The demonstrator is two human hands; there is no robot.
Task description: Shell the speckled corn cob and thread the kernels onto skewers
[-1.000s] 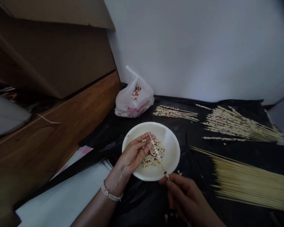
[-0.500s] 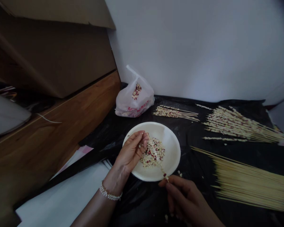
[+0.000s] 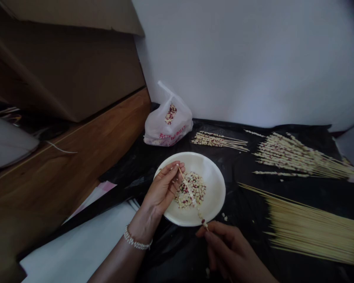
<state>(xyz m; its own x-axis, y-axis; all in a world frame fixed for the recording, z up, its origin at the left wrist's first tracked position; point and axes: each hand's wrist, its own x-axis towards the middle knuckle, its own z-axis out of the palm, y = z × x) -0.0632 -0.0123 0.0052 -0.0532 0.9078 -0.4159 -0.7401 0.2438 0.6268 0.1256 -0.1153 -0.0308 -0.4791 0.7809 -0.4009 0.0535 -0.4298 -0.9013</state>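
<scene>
My right hand pinches the lower end of a thin wooden skewer strung with small pale and dark red corn-like kernels. The skewer slants up and left over a white bowl. At its bare upper tip, my left hand is closed, thumb and finger pressed on a small pale kernel. A beaded bracelet circles my left wrist. Inside the bowl lies a heap of loose kernels, partly hidden by my left hand.
Behind the bowl stands a knotted plastic bag of kernels. Strung skewers lie in a small bunch and a larger pile. Bare skewers lie at the right on black plastic sheeting. A cardboard box rises at the left.
The skewer's upper tip has moved slightly up and left to my left fingertips. My right hand has shifted a little left with it.
</scene>
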